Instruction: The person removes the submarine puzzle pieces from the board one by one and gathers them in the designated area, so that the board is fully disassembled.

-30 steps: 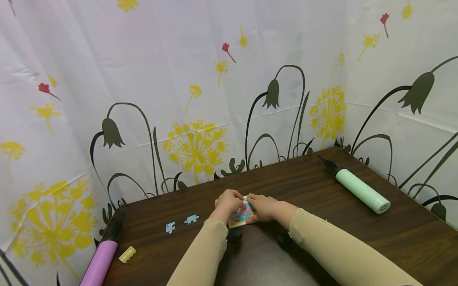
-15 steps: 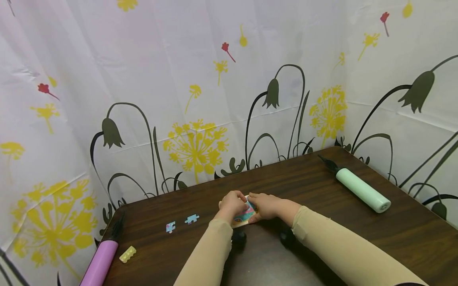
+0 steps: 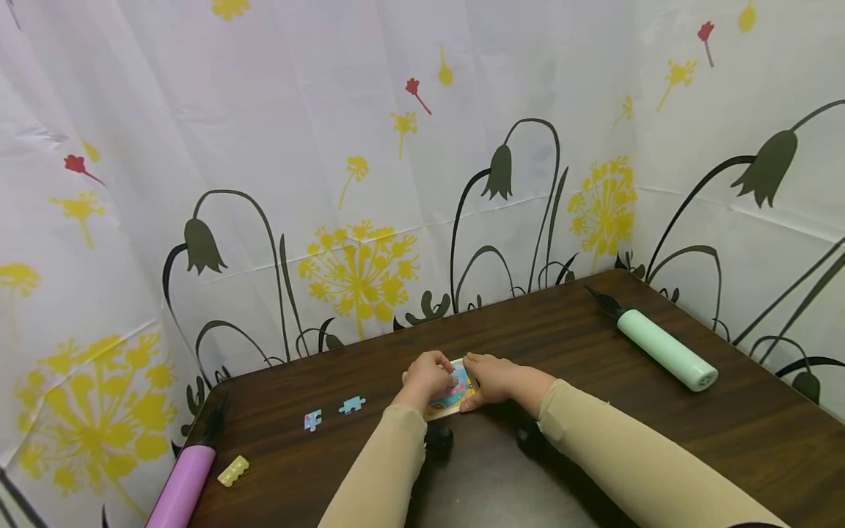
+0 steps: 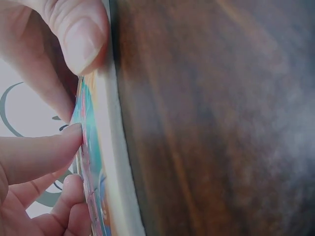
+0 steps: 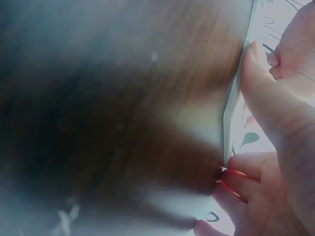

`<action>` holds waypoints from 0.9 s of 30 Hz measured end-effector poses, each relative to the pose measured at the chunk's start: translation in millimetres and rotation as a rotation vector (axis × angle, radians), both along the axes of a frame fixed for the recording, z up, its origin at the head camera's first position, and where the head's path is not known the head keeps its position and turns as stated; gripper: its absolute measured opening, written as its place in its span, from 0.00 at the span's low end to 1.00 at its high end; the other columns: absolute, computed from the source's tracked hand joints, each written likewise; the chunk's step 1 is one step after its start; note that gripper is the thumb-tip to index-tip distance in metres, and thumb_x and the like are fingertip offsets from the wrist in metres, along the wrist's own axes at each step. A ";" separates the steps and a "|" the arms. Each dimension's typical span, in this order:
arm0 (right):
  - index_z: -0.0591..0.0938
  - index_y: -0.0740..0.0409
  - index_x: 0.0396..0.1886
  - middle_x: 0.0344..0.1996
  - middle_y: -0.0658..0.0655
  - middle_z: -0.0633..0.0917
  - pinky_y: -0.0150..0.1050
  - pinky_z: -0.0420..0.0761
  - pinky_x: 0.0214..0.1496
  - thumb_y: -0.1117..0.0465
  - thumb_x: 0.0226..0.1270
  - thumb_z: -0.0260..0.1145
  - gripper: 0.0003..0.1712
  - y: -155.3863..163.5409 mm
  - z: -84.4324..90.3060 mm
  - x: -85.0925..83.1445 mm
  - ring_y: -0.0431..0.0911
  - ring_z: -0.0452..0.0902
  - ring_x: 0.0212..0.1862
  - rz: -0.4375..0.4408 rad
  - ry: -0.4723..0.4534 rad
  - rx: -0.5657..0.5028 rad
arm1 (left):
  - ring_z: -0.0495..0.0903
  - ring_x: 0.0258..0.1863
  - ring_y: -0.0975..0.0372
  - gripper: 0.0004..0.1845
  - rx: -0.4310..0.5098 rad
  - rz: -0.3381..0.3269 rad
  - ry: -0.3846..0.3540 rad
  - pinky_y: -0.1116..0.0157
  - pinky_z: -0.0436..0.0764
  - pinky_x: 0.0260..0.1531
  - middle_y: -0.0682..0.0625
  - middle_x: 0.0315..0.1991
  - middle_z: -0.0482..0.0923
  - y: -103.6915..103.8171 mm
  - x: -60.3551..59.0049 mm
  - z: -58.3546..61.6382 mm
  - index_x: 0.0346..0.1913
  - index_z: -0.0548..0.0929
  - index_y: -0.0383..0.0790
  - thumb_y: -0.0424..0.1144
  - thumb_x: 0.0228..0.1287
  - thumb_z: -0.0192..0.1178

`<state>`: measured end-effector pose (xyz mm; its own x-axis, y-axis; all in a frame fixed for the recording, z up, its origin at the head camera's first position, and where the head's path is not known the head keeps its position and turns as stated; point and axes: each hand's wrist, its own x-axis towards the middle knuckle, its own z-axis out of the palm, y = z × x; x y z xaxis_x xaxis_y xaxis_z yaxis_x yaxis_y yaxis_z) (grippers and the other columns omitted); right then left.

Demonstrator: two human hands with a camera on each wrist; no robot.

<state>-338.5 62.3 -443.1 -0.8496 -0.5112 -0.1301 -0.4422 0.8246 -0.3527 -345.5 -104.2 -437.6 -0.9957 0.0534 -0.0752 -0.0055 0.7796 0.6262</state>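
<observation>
Dark wood-grain table [image 3: 660,440] with slight sheen, thick matt cardboard puzzle board [image 3: 452,397] with glossy printed face, smooth plastic mint pump [image 3: 663,350], thin printed sheet backdrop [image 3: 330,147].

left hand [image 3: 428,379]: fingers curled (thumb pressing) | right hand [image 3: 491,380]: fingers curled, forearms converging

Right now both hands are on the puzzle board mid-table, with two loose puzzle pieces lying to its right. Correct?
Not quite. In the head view the left hand and right hand do hold the puzzle board, but the two loose puzzle pieces lie to its left, not its right.
</observation>
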 end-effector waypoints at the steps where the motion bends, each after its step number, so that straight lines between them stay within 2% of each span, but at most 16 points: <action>1: 0.61 0.66 0.74 0.73 0.65 0.61 0.57 0.63 0.67 0.35 0.54 0.72 0.58 -0.3 0.2 0.0 0.58 0.57 0.72 0.001 0.000 0.001 | 0.73 0.45 0.47 0.10 0.006 0.004 -0.002 0.43 0.58 0.59 0.50 0.36 0.80 -0.2 0.2 0.1 0.31 0.82 0.43 0.35 0.51 0.75; 10: 0.61 0.66 0.74 0.73 0.65 0.61 0.56 0.62 0.67 0.36 0.55 0.72 0.57 -1.8 4.1 1.6 0.58 0.57 0.73 0.005 -0.003 -0.004 | 0.73 0.43 0.48 0.10 0.032 0.010 0.014 0.45 0.60 0.56 0.50 0.37 0.80 -1.2 0.4 -0.5 0.29 0.82 0.43 0.34 0.50 0.76; 16: 0.61 0.66 0.74 0.73 0.66 0.61 0.55 0.62 0.67 0.36 0.55 0.72 0.58 -2.5 1.8 1.2 0.59 0.57 0.72 0.005 -0.002 0.003 | 0.74 0.46 0.46 0.10 0.051 0.030 0.024 0.43 0.58 0.59 0.50 0.38 0.81 -8.4 1.5 4.3 0.31 0.82 0.43 0.35 0.51 0.76; 21: 0.61 0.67 0.74 0.73 0.65 0.61 0.55 0.62 0.68 0.36 0.55 0.72 0.58 -2.8 0.9 1.8 0.58 0.56 0.73 -0.002 -0.003 0.016 | 0.75 0.37 0.52 0.10 0.033 0.040 0.070 0.45 0.61 0.54 0.53 0.33 0.79 -28.5 -0.2 9.3 0.31 0.82 0.43 0.37 0.52 0.75; 27: 0.60 0.65 0.75 0.74 0.64 0.60 0.53 0.61 0.69 0.34 0.55 0.71 0.58 -3.1 0.3 1.3 0.57 0.55 0.73 0.007 0.016 0.059 | 0.76 0.36 0.51 0.10 0.027 0.088 0.084 0.43 0.60 0.53 0.51 0.34 0.81 -66.3 2.5 16.8 0.33 0.82 0.41 0.35 0.53 0.74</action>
